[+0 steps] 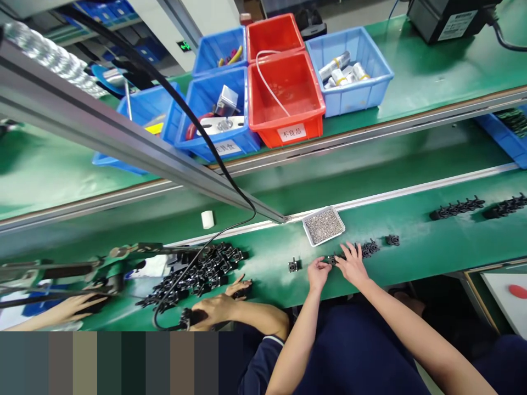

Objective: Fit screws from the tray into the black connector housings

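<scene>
My left hand is closed, thumb and fingertips pinched at a small black part low over the green bench. From the other side my right hand reaches in, its thumb close to the same part and its other fingers spread. Just beyond those fingers stands a short row of similar black parts, partly hidden by the hand. One single black part sits left of my hands, and another lies to the right. Behind my hands is a white tray of tiny metal pieces.
At left, a co-worker's hands work beside a heap of black parts. A metal post and a black cable cross the view. Red bins and blue bins line the shelf. More rows stand right.
</scene>
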`<state>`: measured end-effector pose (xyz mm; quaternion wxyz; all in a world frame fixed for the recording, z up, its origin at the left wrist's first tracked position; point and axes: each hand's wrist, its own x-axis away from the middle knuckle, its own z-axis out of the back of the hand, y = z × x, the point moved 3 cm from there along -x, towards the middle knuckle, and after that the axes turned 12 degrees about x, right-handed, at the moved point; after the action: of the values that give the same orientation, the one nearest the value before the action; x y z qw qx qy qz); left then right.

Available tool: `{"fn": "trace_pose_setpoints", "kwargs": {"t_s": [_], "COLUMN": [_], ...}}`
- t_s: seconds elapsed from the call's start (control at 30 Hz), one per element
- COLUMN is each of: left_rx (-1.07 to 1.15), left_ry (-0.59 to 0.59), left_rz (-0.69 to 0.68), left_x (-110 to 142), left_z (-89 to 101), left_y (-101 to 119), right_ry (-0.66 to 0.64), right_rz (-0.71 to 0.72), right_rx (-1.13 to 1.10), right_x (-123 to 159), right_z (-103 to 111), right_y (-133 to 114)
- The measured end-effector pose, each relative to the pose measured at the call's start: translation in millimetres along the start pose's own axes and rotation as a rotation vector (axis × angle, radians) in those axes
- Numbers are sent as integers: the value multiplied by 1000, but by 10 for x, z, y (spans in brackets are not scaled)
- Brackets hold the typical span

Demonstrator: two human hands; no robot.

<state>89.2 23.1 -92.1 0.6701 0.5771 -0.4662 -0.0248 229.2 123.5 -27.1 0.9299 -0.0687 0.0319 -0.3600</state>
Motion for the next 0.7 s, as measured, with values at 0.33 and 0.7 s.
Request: {"fn": "trace_pose_setpoints", "kwargs": {"t_s": [0.33, 0.7], "left_rx": [231, 499], "left_ry": [62, 431], "left_rz": [214, 144], "left_x": [-33, 405], "left_z": [-14, 819], "left_y": [-154, -336], "right_ry": [-3, -69], "right_rz": [50, 285], "right_rx": [45, 21], "right_x": [-21, -391], "right_z": [21, -175], "right_y": [-20, -997]}}
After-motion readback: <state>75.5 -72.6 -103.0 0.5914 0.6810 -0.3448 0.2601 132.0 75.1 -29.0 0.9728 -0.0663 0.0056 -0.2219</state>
